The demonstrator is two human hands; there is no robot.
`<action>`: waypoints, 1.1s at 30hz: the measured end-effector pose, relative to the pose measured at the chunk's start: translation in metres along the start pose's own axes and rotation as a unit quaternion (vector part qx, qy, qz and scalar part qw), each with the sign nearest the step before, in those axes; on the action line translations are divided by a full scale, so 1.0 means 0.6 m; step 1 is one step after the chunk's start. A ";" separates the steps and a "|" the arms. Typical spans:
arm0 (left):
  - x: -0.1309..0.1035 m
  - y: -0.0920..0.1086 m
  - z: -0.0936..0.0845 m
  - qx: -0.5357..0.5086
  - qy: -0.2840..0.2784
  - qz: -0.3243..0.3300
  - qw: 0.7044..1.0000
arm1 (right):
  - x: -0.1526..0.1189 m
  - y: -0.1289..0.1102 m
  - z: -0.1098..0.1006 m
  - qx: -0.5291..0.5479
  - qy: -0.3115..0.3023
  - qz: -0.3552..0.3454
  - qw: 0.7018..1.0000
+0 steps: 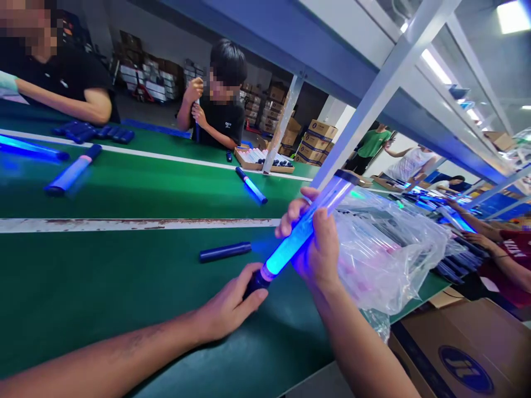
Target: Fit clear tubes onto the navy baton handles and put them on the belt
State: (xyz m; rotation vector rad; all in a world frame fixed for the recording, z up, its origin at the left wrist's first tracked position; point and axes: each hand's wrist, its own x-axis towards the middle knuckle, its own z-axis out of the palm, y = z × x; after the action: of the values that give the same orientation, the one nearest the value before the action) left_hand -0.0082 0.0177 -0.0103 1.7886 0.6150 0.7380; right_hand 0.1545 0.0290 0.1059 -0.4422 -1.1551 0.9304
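A light stick (292, 243), glowing blue inside a clear tube, is held at a slant over the green table (124, 287). Its dark handle is in the closed fingers of my left hand (234, 304). Higher up, my right hand (317, 243) wraps round the tube, below its dark end cap. Just left of the stick, a dark blue handle piece (225, 252) lies on the table. Right of my right hand, a clear plastic bag (381, 249) holds several clear tubes.
Lit sticks (72, 174) (251, 185) lie on the green surface beyond a white rail (136, 224). People work across the table and at the right. A slanted metal post (373, 88) rises ahead. A cardboard box (464, 348) sits at lower right.
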 end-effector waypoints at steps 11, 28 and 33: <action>0.061 0.148 -0.012 -0.009 -0.012 0.108 0.994 | 0.027 -0.084 0.056 -0.032 -0.069 -0.035 0.996; 0.066 0.121 0.017 0.070 -0.028 0.095 0.993 | -0.014 -0.082 0.053 -0.025 0.009 -0.034 0.999; 0.047 0.068 0.022 0.146 -0.023 0.082 0.986 | 0.007 -0.064 0.004 -0.037 -0.008 -0.032 0.999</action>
State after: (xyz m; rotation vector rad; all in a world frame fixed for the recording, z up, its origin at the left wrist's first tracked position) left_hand 0.0229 0.0166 0.0302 2.1418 0.5713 0.7434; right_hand 0.1679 0.0101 0.1368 -0.4555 -1.2140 0.8398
